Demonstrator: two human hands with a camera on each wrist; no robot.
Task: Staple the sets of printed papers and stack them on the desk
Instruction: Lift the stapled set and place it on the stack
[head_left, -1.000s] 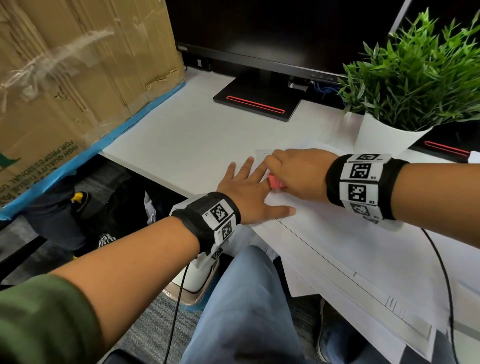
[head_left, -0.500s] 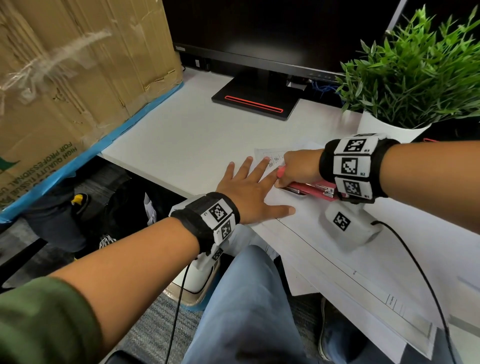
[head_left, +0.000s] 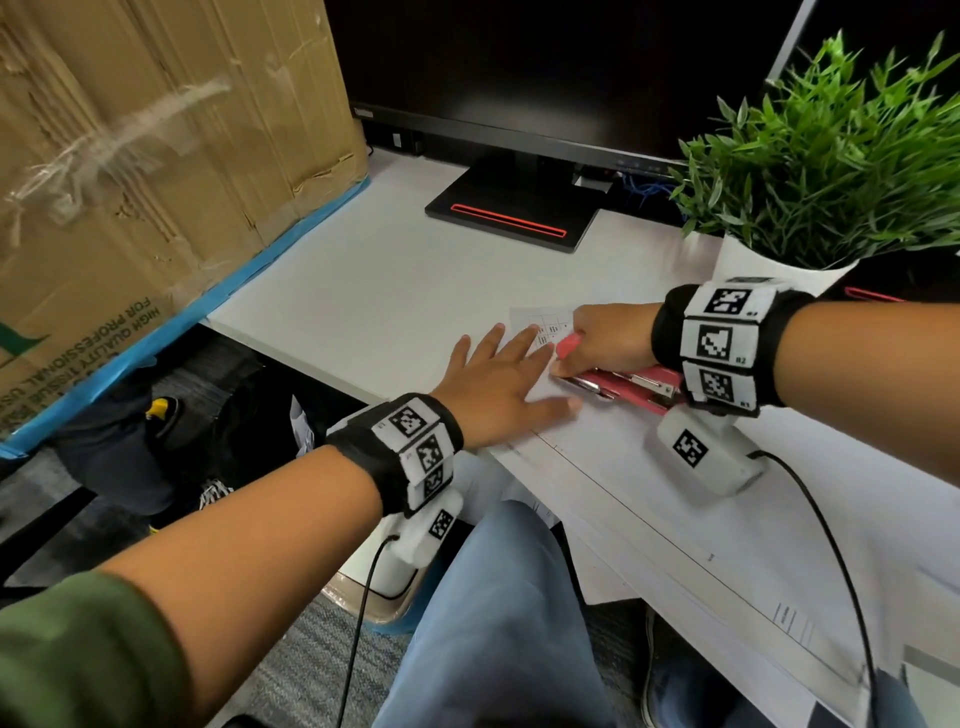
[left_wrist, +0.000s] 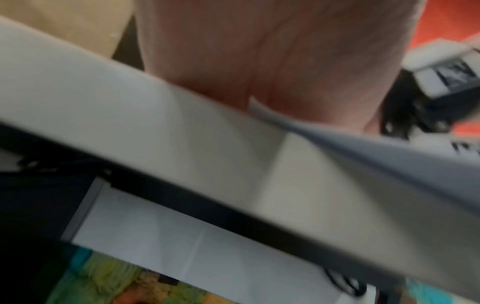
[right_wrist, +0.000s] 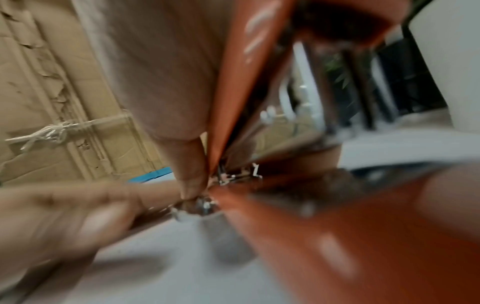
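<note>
A set of white printed papers (head_left: 613, 467) lies on the white desk (head_left: 363, 291), hanging over its front edge. My left hand (head_left: 498, 384) lies flat on the papers' near-left corner, fingers spread and straight. My right hand (head_left: 602, 340) grips a red stapler (head_left: 634, 384) whose top is raised off its base, its mouth at the papers' far-left corner beside my left fingertips. In the right wrist view the stapler (right_wrist: 324, 216) gapes wide, blurred, with my thumb (right_wrist: 192, 181) at its tip. The left wrist view shows only my palm (left_wrist: 272, 57) on the paper (left_wrist: 389, 156).
A potted green plant (head_left: 831, 171) in a white pot stands right behind my right wrist. A monitor base (head_left: 514, 218) sits at the back. A big cardboard box (head_left: 130, 171) stands off the desk's left end. My knee (head_left: 493, 623) is under the desk edge.
My right hand, which covered the stapler pressed down on the corner, has lifted and pulled back to the right; the stapler now shows with its top raised. My left hand stayed put.
</note>
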